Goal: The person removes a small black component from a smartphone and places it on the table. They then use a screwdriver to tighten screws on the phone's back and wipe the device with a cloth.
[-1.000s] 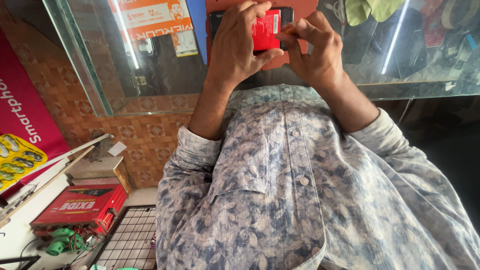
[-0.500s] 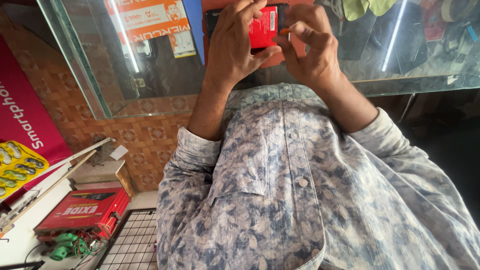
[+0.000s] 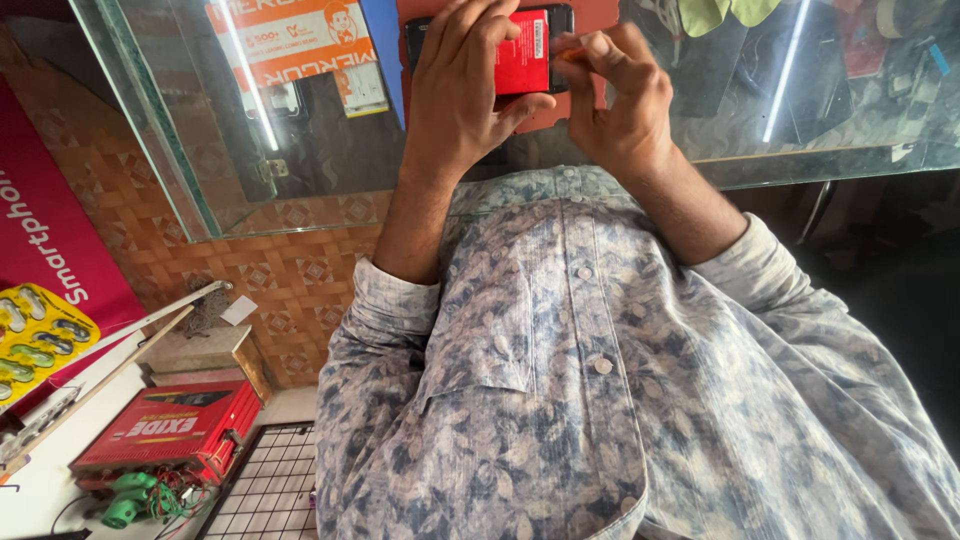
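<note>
My left hand [image 3: 465, 95] grips a small red flat battery-like block [image 3: 522, 50] set against a dark phone body [image 3: 560, 20] at the top of the head view, over a glass counter [image 3: 300, 130]. My right hand [image 3: 615, 95] is pinched beside the block's right edge, and a small orange piece [image 3: 572, 55] shows at its fingertips. Both forearms reach up from my patterned shirt [image 3: 600, 380]. The top of the phone is cut off by the frame.
A red boxed battery [image 3: 165, 430] with green clamps [image 3: 130, 497] sits at lower left, next to a wire grid [image 3: 265, 485]. A magenta poster [image 3: 45, 250] and a yellow blister pack [image 3: 40, 340] are at far left. Orange leaflets [image 3: 300, 45] lie under the glass.
Both hands have kept hold of the red block and phone, shifting only slightly. The view has drifted a little.
</note>
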